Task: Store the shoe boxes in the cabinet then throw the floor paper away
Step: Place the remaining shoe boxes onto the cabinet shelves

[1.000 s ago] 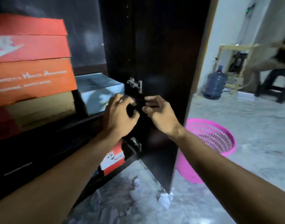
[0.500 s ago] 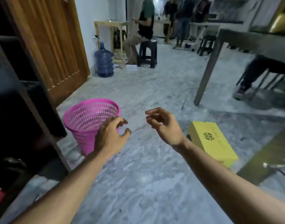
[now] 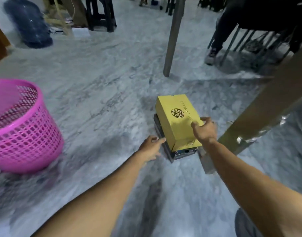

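A yellow shoe box [image 3: 176, 119] with a dark round emblem lies on the marble floor, stacked on a dark box [image 3: 179, 153]. My right hand [image 3: 205, 130] hovers over the yellow box's near right corner, fingers loosely bent, holding nothing. My left hand [image 3: 151, 147] reaches toward the stack's near left side with fingers extended, just short of it. The cabinet and the floor paper are out of view.
A pink mesh basket [image 3: 21, 127] stands on the floor at the left. A table leg [image 3: 174, 36] rises behind the boxes, and a wooden post [image 3: 266, 106] slants at the right. A blue water jug [image 3: 28, 23], a stool and a seated person's legs [image 3: 220, 31] are farther back.
The view swung from the cabinet interior to the floor. Both hands left the cabinet door and moved down toward the yellow box, which now lies right in front of them.
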Available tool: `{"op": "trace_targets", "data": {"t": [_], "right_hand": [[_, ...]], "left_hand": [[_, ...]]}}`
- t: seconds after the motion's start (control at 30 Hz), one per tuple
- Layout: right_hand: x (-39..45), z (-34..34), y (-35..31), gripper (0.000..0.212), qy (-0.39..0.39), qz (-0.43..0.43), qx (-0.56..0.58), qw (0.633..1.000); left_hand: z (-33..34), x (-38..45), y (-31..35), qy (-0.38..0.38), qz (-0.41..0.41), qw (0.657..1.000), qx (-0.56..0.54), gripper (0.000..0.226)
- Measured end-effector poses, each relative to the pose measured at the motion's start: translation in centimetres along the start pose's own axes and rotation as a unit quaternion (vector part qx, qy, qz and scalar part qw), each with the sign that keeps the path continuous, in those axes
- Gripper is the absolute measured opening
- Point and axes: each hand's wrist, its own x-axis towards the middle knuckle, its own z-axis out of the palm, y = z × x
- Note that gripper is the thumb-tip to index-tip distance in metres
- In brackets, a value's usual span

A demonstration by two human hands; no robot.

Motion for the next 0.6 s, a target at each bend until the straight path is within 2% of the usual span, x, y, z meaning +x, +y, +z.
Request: {"op": "trace_targets", "data": {"t": [0.13,0.23,0.27,0.33,0.4,0.5,0.6], "right_hand": [[2.3,1.4,3.4,0.092,-0.028,0.055,-0.001,0.998],[1.5,2.3,5.3,0.098,-0.014,0.049,-0.040,0.998],[1.0,2.6,5.7,0.098,-0.008,0.049,-0.049,0.998],[-0.7,3.1,6.4,0.093,-0.008,0.058,-0.042,0.997],[-2.5,4.1,7.2,0.077,0.007,0.056,-0.011,0.998],[-4.5,5.2,8.3,0.055,0.043,0.059,0.063,0.995],[-4.7,5.1,8.2,0.053,0.020,0.122,0.171,0.977]], "left_hand": [[3.7,2.9,-0.9,-0.023,-0.022,0.999,-0.041,0.077],[4.4,4.5,-1.5,-0.019,-0.015,0.998,-0.050,0.099],[4.4,5.1,-1.6,-0.006,-0.002,0.998,-0.062,0.097],[4.2,6.0,-2.0,0.035,0.021,0.994,-0.101,0.079],[3.9,6.5,-2.5,0.065,0.013,0.986,-0.153,0.069],[3.0,6.4,-4.0,0.080,0.007,0.975,-0.206,0.061],[1.7,4.4,-5.9,0.067,0.017,0.974,-0.217,0.050]]}}
